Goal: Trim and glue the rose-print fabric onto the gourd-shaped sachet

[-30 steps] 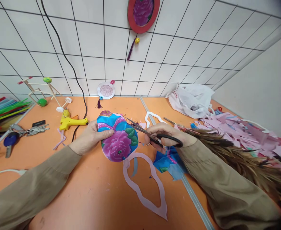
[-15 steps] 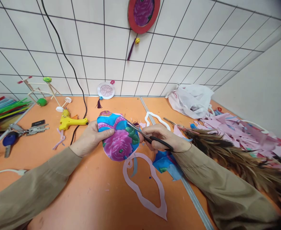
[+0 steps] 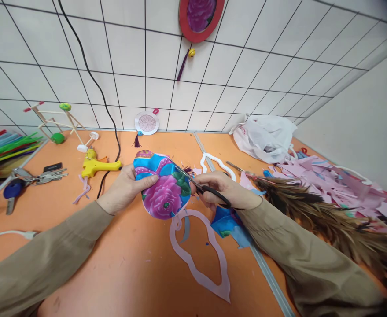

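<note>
My left hand [image 3: 126, 185] pinches the left edge of a floral fabric piece [image 3: 167, 196], its thumb lying on top. The fabric is blue with a large purple-pink flower and a rounded outline. In my right hand [image 3: 224, 189] is a pair of scissors [image 3: 213, 192] with black handles. Its blades lie along the upper right edge of the fabric; whether they are parted is hard to make out. Below the fabric lies a pink outline cutout [image 3: 224, 264], and under my right wrist is a blue fabric scrap [image 3: 224, 221].
A yellow glue gun [image 3: 101, 165], keys [image 3: 49, 176] and colourful pipe cleaners [image 3: 8, 145] are on the left. At right lie a white plastic bag [image 3: 264, 136], pink scraps [image 3: 315, 176] and a brown feather bundle [image 3: 299, 202]. A white outline cutout [image 3: 218, 159] lies behind the scissors.
The scissors' handles have shifted slightly left and up, looking closer together. The fabric stays in my left hand, nearly in the same place.
</note>
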`<state>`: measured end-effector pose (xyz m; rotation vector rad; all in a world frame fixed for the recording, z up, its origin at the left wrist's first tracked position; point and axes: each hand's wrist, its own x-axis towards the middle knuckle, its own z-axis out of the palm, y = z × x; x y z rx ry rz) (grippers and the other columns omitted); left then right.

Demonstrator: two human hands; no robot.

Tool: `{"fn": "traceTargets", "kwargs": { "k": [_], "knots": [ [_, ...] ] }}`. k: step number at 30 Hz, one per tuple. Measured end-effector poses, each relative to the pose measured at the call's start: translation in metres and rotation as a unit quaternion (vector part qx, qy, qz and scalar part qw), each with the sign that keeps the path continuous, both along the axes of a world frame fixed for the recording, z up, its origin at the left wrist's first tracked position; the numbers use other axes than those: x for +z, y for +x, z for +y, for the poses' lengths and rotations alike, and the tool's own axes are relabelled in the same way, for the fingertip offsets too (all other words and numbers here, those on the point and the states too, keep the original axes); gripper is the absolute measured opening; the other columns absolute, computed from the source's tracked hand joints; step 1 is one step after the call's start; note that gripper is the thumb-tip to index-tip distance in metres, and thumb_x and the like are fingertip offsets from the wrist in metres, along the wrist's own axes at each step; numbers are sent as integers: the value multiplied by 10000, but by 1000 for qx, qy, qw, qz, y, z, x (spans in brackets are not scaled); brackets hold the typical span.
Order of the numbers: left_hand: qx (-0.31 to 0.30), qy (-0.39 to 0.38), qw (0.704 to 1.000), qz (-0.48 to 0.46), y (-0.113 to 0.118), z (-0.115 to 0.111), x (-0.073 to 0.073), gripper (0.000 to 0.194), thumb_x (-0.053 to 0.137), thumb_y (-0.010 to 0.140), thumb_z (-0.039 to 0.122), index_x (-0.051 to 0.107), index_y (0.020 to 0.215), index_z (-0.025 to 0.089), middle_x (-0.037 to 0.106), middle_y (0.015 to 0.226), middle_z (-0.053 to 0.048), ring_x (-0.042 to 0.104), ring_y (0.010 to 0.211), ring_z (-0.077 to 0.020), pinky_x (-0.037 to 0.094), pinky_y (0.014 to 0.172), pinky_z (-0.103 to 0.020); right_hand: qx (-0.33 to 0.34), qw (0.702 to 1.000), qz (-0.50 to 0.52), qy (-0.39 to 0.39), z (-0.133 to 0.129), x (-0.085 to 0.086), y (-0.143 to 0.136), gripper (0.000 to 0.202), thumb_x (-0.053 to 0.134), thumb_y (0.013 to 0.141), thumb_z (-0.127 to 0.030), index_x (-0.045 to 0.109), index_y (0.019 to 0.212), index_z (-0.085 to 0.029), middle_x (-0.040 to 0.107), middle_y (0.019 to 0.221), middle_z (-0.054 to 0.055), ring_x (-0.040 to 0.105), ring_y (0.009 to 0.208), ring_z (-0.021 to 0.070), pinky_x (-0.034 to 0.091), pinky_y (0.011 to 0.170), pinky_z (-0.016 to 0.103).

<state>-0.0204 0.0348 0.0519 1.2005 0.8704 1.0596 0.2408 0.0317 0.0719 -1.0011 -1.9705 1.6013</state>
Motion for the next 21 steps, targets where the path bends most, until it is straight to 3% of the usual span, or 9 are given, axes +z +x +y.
{"fn": "traceTargets", "kwargs": {
  "k": [11, 21],
  "knots": [
    [-1, 6, 1000, -19, -1, 0, -6, 211, 831, 708, 312, 734, 842, 181, 754, 831, -23, 679, 749, -166, 542, 722, -280, -14, 1000, -20, -15, -1, 2, -4, 176, 638, 710, -242, 562, 847, -162, 473, 522, -73, 510, 422, 80, 417, 405, 177],
    [29, 9, 999, -31, 5, -1, -9, 247, 848, 678, 338, 714, 796, 167, 725, 792, -19, 647, 710, -150, 527, 727, -284, -2, 1000, 14, -19, -1, -1, -4, 181, 641, 729, -267, 561, 848, -157, 512, 512, -64, 492, 403, 78, 403, 392, 180]
  ]
}}
